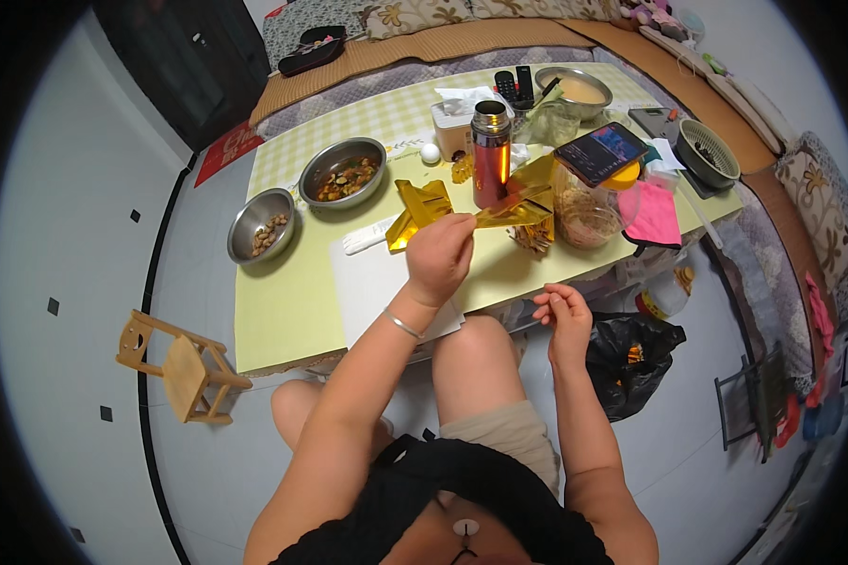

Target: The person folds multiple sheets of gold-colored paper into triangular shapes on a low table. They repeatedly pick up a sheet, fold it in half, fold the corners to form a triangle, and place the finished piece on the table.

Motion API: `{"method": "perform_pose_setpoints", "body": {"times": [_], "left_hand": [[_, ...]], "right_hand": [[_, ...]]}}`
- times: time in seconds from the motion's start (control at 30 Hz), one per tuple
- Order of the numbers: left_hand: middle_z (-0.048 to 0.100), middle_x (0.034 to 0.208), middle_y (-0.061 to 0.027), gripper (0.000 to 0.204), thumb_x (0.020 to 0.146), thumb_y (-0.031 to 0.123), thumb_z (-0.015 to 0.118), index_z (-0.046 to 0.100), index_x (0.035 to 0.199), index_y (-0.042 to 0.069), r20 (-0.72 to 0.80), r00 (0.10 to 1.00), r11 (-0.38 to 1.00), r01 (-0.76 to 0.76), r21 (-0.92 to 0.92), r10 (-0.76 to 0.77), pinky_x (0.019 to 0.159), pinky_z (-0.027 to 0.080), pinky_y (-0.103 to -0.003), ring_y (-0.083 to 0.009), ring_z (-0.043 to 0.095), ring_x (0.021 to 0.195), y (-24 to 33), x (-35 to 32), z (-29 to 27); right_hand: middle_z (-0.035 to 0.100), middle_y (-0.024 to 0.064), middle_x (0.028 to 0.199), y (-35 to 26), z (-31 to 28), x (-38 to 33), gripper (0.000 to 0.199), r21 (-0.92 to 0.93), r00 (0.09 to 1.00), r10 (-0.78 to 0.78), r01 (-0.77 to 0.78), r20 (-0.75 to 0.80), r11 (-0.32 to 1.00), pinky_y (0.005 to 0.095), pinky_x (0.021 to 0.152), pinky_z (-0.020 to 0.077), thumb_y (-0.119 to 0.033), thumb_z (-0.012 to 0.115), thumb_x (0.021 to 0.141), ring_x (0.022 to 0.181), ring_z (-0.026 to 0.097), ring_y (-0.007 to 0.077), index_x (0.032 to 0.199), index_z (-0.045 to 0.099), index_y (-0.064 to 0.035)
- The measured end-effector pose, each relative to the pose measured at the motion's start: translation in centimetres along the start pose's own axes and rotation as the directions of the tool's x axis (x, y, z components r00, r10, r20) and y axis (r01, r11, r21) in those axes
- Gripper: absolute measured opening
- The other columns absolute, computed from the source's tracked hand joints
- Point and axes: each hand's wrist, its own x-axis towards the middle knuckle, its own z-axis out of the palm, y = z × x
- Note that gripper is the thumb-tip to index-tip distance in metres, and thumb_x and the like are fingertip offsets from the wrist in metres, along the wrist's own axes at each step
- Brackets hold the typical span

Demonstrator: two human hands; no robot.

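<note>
My left hand (438,262) curled tight, fingertips pinching near end of gold foil sheet (528,205), which stretches away to right of them; my right hand (565,315) loosely curled, fingers parted, near table edge; folded gold foil (422,209) just left of pinching fingertips; flask (491,155) upright just beyond them; plastic tub (582,218) beyond right fingers; white paper (372,292) left of left wrist; black bag (627,367) right of right wrist, on floor.

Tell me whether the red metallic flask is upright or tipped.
Upright: the flask stands on the table, its silvery neck uppermost, just beyond the left hand.
</note>
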Motion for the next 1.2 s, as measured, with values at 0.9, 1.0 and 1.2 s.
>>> {"method": "perform_pose_setpoints", "body": {"times": [0.9,1.0,1.2], "left_hand": [[0.071,0.095,-0.0149,0.013,0.092,0.005,0.063,0.061,0.104,0.0,0.633,0.038,-0.325,0.834,-0.447,-0.773,0.058,0.057,-0.031,-0.0188,0.068,0.069,-2.1,0.4,0.5],[0.07,0.091,-0.0136,0.014,0.095,0.011,0.062,0.063,0.103,-0.001,0.676,-0.042,-0.447,0.78,-0.438,-0.735,0.064,0.059,-0.036,-0.0217,0.069,0.074,-0.5,0.5,4.3],[0.057,0.066,0.001,0.013,0.09,0.015,0.07,0.061,0.082,0.01,0.599,-0.029,-0.31,0.875,-0.372,-0.8,0.047,0.033,-0.029,-0.0106,0.044,0.051,1.0,1.1,9.5]], "right_hand": [[0.072,0.0075,0.094,-0.1,1.3,-1.6,0.02,0.035,0.981,0.11,-0.117,0.159,0.993,0.0193,0.065,0.0455,-0.006,0.053,0.101,0.071,0.063,0.0083,0.114,0.067,0.0014],[0.072,0.0074,0.093,0.3,1.2,-2.7,0.02,0.021,0.975,0.147,-0.153,0.165,0.988,0.0192,0.065,0.0454,-0.006,0.053,0.101,0.071,0.063,0.0081,0.113,0.067,0.0014],[0.072,0.0076,0.093,0.1,-0.4,-3.7,0.019,-0.017,0.982,0.134,-0.133,0.135,0.991,0.0191,0.064,0.0455,-0.005,0.053,0.101,0.071,0.063,0.008,0.111,0.067,0.0014]]}}
